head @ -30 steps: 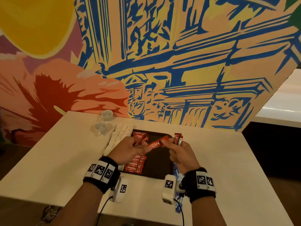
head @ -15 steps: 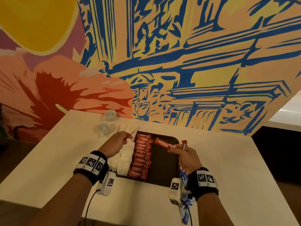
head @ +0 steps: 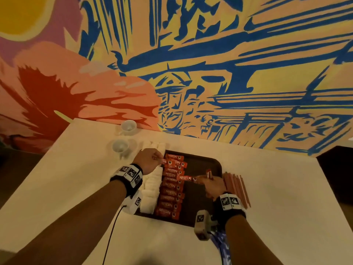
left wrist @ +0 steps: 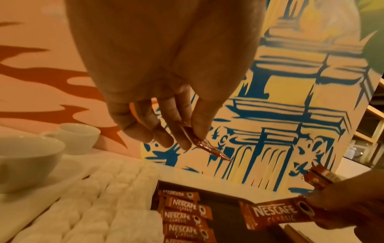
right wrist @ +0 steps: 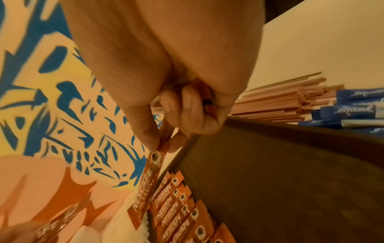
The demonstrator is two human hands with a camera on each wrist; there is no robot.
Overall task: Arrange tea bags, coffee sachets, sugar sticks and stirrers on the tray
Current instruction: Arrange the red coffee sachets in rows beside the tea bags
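A dark tray holds a column of red Nescafe sachets beside a column of white tea bags. My left hand hovers over the far end of the sachet column and pinches one red sachet between thumb and fingertips, above the row. My right hand is over the tray's right side. It pinches another sachet that points left, with more sachets clamped in its palm. Wooden stirrers and blue sugar sticks lie on the table right of the tray.
Two white cups stand on the white table at the far left, close to the tea bags. A painted wall runs along the table's far edge. The tray's right half is bare.
My left hand went from the right hand out to the far end of the sachet column with a sachet. My right hand stayed over the tray's right side, one sachet pointing left.
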